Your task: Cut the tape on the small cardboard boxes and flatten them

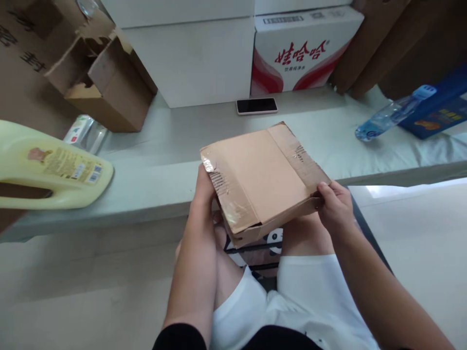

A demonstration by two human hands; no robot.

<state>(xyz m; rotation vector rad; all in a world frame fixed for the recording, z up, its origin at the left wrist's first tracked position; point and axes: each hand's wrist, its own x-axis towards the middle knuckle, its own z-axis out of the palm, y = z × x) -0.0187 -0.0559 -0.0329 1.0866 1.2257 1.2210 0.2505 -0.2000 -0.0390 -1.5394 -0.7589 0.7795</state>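
Observation:
A flat brown cardboard box (262, 170) is held tilted above my lap, its two side strips covered with torn, wrinkled clear tape. My left hand (206, 187) grips the box's left side, its fingers mostly hidden beneath and behind it. At the near right corner, my right hand (335, 201) pinches the box edge, thumb on top and fingers below. Beyond the box, a phone (257, 106) lies with its dark screen up on the pale cloth-covered table (164, 180).
White cartons, one with red lettering (301, 53), stand along the back. At left are a yellow jug (73, 170), a tissue pack (82, 132) and an open cardboard box (120, 87). A water bottle (392, 116) leans near a blue box (438, 114) at right.

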